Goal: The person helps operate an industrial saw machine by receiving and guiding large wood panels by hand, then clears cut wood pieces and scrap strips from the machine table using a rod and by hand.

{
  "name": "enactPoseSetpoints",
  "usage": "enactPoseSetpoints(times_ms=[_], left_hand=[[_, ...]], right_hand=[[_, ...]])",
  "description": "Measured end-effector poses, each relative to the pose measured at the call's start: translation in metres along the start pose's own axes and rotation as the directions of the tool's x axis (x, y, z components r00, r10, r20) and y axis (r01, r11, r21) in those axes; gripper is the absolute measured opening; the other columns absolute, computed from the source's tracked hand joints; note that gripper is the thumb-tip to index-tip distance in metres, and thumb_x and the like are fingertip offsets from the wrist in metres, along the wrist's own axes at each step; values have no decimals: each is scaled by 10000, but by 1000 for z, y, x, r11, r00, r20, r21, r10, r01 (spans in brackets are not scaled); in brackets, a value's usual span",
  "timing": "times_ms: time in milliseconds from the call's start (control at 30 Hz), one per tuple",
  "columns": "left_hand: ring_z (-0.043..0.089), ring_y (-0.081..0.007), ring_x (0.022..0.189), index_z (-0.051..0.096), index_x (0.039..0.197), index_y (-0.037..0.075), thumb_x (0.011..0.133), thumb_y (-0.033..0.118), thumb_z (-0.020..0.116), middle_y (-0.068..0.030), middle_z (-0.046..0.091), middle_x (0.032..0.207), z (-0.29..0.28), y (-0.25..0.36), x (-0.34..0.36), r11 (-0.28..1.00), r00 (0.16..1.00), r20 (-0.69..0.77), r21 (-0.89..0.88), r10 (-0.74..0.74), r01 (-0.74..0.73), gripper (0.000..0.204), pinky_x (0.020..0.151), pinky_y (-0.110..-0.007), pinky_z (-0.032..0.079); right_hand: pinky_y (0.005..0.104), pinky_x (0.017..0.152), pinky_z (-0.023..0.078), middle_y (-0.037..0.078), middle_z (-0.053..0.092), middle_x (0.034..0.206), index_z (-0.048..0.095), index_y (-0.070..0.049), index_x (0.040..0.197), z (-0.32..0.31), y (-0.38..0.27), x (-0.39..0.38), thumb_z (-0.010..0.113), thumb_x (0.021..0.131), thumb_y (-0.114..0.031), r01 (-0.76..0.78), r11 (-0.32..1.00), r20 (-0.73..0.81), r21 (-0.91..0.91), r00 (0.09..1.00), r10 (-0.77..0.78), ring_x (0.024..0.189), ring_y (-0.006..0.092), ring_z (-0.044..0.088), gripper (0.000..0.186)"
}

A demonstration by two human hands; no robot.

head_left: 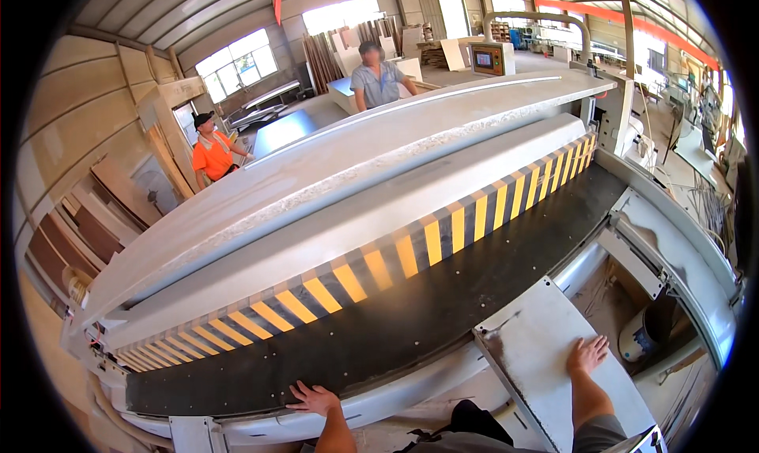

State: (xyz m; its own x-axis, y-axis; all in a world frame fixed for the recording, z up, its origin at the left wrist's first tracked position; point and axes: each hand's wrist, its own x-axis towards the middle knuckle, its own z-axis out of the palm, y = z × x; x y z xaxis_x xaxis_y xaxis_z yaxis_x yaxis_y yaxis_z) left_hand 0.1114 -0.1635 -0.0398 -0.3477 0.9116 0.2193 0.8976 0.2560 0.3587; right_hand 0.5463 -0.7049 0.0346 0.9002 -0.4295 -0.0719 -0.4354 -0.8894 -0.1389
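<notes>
My left hand [314, 398] lies with its fingers spread at the front edge of a long black machine bed [379, 346] dotted with small pale spots. Nothing is in it. Flat on a light-grey support table [545, 334], which juts out from the bed toward me, rests my right hand [587, 356], fingers outstretched and holding nothing. Beyond the bed runs a long machine guard with yellow and black stripes [435, 242]. Above the stripes is a wide pale beam [348, 168] crossing from lower left to upper right.
Behind the machine stand a person in a grey shirt [378, 81] and another in an orange top [212, 154]. A control panel with a screen [488, 59] stands at the far right end. Boards [320, 62] lean at the back. A bucket [642, 334] sits beyond the support table.
</notes>
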Motion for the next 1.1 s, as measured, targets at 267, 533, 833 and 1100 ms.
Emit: enactPoseSetpoints(times_ms=[267, 533, 833, 1100], left_hand=[[45, -627, 1554, 499, 1541, 187, 1017, 384, 420, -42, 311, 1701, 1, -1, -1, 998, 999, -27, -54, 40, -42, 566, 1225, -748, 134], [42, -625, 1555, 516, 1528, 178, 1019, 375, 412, -41, 305, 1705, -5, 3, -2, 999, 1000, -4, -42, 28, -28, 555, 1229, -748, 130], [18, -636, 1549, 517, 1511, 160, 964, 309, 518, -93, 341, 1677, -16, 4, -1, 998, 1000, 5, -69, 1, -1, 567, 1254, -717, 111], [20, -650, 1539, 549, 1468, 127, 941, 266, 549, -136, 342, 1665, -18, 0, -2, 988, 997, -51, -138, 58, -65, 545, 1245, -732, 95]], right_hand=[[480, 1325, 66, 167, 201, 1754, 209, 28, 1659, -7, 0, -3, 453, 1072, -458, 13, 1000, -9, 29, 1000, -13, 1639, 303, 106, 800], [472, 1323, 74, 136, 189, 1764, 217, 7, 1664, -5, -3, -2, 455, 1071, -460, -17, 1000, 4, 0, 1000, 17, 1642, 293, 103, 791], [463, 1313, 146, 109, 191, 1770, 238, -14, 1666, 4, 0, 2, 427, 1101, -426, -23, 994, -3, -103, 1000, 23, 1642, 280, 128, 725], [467, 1309, 165, 130, 191, 1766, 228, 4, 1661, 16, 7, 8, 419, 1105, -437, 1, 993, -11, -121, 1000, -3, 1641, 293, 132, 734]])
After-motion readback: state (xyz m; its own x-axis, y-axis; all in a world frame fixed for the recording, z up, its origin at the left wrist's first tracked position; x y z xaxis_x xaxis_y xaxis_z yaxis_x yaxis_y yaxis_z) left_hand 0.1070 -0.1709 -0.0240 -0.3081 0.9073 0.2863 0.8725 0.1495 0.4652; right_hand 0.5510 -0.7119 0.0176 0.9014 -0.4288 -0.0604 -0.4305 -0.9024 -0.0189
